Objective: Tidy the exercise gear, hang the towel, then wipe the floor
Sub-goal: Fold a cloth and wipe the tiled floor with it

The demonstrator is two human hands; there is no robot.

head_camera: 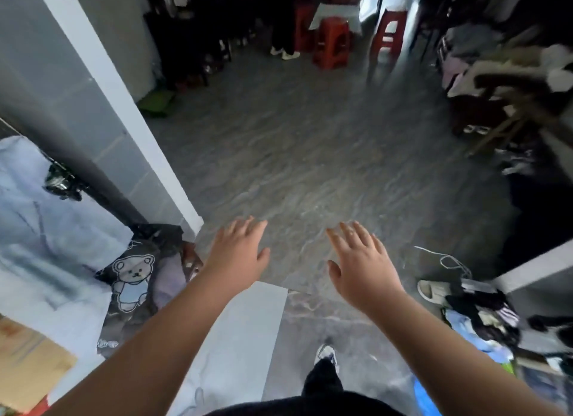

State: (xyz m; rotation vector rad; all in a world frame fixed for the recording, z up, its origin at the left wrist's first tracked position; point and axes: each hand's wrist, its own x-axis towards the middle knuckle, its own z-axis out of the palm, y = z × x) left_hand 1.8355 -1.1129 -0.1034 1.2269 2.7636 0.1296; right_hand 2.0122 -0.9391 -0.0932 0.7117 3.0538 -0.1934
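My left hand (238,254) and my right hand (359,263) are both stretched out in front of me at about waist height, palms down, fingers straight and spread. Neither holds anything. Below them lies the grey marbled floor (294,155). No towel or exercise gear can be made out with certainty; the picture is blurred by motion. My right foot in a dark trouser leg and light shoe (325,353) stands on the floor below my hands.
A grey wall corner with white edge (124,105) stands at left, with a bear-print bag (133,279) at its foot. Red plastic stools (331,40) stand at the far side. Clothes pile (502,62) at right; slipper (434,290) and clutter at lower right.
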